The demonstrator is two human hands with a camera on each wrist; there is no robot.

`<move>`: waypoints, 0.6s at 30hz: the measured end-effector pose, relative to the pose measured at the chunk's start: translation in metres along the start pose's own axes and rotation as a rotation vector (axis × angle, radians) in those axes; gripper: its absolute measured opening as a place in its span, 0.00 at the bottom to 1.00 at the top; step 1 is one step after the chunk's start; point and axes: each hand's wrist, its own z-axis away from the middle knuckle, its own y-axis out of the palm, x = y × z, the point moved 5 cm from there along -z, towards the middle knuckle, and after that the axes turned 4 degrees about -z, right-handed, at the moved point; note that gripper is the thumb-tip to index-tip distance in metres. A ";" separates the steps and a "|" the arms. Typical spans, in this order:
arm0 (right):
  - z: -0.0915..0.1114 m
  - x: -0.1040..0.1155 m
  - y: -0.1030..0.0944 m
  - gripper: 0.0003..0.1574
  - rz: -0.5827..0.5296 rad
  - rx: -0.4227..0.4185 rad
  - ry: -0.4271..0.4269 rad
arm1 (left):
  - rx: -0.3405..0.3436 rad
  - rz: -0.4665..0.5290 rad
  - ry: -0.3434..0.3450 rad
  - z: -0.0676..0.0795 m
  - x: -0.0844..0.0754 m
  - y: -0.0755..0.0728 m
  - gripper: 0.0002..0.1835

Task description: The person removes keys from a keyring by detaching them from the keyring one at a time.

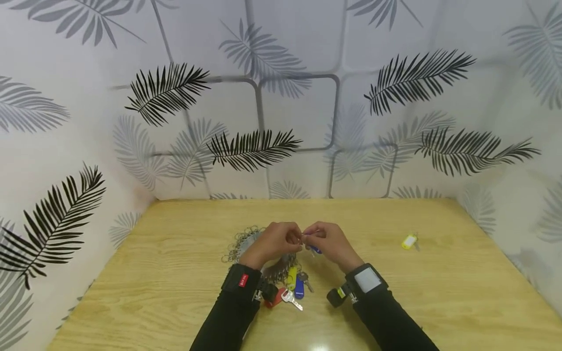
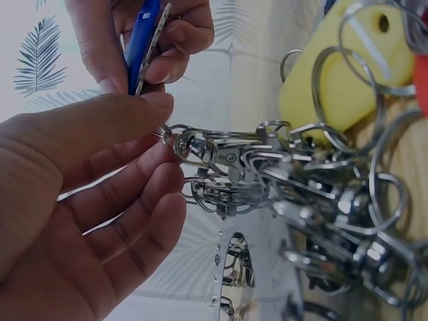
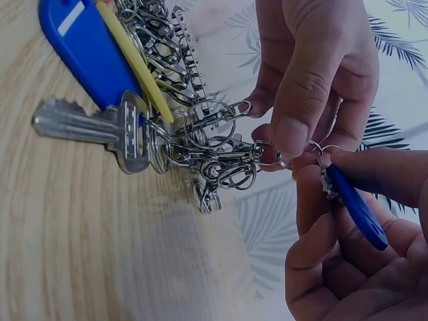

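A round metal key holder (image 1: 249, 242), its rim lined with clips and rings, lies partly hidden under my left hand (image 1: 274, 242). Thumb and fingertips of that hand pinch a small metal ring (image 3: 284, 159) at the end of one of the clips (image 2: 212, 148). Close against it, my right hand (image 1: 332, 243) pinches the split ring (image 3: 326, 147) of a blue key tag (image 3: 360, 212). A key (image 2: 155, 50) hangs beside this tag. The fingertips of both hands meet where the two rings come together.
At the holder's near side lie a yellow tag (image 1: 291, 278), another blue tag (image 1: 299, 288), a red tag (image 1: 274, 299) and a silver key (image 1: 291, 298). Farther right on the wooden table (image 1: 439, 292) is a yellow-framed key tag (image 1: 409, 242) with a key. A leaf-patterned wall (image 1: 298, 112) stands behind.
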 end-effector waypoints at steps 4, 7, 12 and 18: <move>0.001 0.001 0.001 0.08 -0.013 0.003 -0.005 | -0.007 0.022 0.017 0.001 0.001 0.000 0.10; 0.002 0.002 0.001 0.08 -0.019 0.009 -0.011 | -0.008 0.035 0.028 0.001 0.000 0.000 0.12; 0.002 0.003 0.001 0.09 -0.032 0.019 -0.005 | -0.012 0.041 0.045 0.002 0.001 0.000 0.12; 0.003 0.003 0.001 0.08 -0.036 0.028 -0.002 | -0.006 0.046 0.069 0.002 0.000 0.001 0.11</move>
